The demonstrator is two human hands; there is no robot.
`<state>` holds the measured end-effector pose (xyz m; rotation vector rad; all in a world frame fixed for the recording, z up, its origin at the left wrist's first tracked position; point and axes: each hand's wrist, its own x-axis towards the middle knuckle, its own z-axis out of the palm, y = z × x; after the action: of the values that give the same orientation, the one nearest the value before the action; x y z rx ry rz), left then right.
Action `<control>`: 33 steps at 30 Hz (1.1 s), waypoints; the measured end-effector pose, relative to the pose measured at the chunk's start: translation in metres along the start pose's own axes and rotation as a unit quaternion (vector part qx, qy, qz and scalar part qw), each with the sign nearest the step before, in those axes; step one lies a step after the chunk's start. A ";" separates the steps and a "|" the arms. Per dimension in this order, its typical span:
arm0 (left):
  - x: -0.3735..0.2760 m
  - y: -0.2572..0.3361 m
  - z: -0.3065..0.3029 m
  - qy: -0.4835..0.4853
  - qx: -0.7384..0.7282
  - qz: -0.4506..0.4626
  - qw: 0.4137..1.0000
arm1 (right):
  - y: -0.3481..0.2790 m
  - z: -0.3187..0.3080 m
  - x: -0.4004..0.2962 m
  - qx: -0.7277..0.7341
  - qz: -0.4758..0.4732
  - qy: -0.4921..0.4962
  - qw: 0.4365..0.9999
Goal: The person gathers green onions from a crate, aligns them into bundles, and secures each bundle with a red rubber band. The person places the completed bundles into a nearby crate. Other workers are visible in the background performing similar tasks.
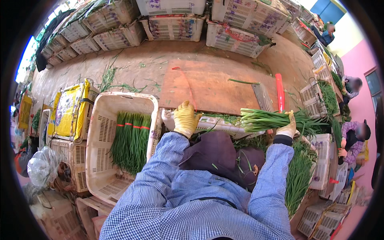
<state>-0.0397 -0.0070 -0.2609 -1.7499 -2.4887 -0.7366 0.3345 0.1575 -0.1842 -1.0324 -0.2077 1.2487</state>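
Note:
My right hand (287,126), in a pale yellow glove, is closed around a loose bunch of green garlic chives (261,120), pale stem ends pointing left. My left hand (186,118), in a yellow glove, is raised over the near edge of a wooden board (207,87); its fingers are curled and I cannot tell whether they pinch anything. A thin red strip (190,87) runs over the board down to it. Red strips (279,91) and a fan of grey ties (262,96) lie at the board's right. Bundles tied in red (132,141) stand in a white plastic crate (96,144) at left.
Loose chives (300,177) fill a container at my right. A crate under yellow sacking (70,111) stands far left, near a clear plastic bag (43,166). Stacked white crates (174,28) line the far side. At right a co-worker (355,138) holds greens.

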 end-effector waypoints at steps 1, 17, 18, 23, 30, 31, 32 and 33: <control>0.002 -0.005 0.011 0.000 0.017 0.014 1.000 | 0.002 0.007 -0.007 -0.009 0.001 0.005 1.000; 0.049 0.010 0.043 -0.223 0.263 0.118 0.931 | 0.095 0.058 0.035 0.045 0.023 -0.131 0.990; 0.053 0.012 0.040 -0.247 0.252 0.107 0.930 | 0.109 0.072 0.031 0.037 0.037 -0.137 0.989; 0.067 0.022 0.038 -0.299 0.238 0.099 0.919 | 0.178 0.126 0.027 0.092 0.102 -0.094 0.986; 0.065 0.019 0.045 -0.305 0.214 0.063 0.926 | 0.270 0.165 0.003 0.072 0.243 0.068 0.965; 0.063 0.016 0.050 -0.291 0.207 0.060 0.932 | 0.277 0.166 -0.002 0.065 0.292 0.052 0.953; 0.062 0.012 0.056 -0.277 0.201 0.057 0.938 | 0.284 0.167 -0.007 0.057 0.340 0.035 0.938; 0.060 0.010 0.061 -0.264 0.193 0.056 0.943 | 0.300 0.160 -0.002 0.085 0.334 0.028 0.938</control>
<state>-0.0379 0.0721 -0.2947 -2.1018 -2.5431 0.2624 0.0277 0.2264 -0.3147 -1.0190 0.3237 1.8072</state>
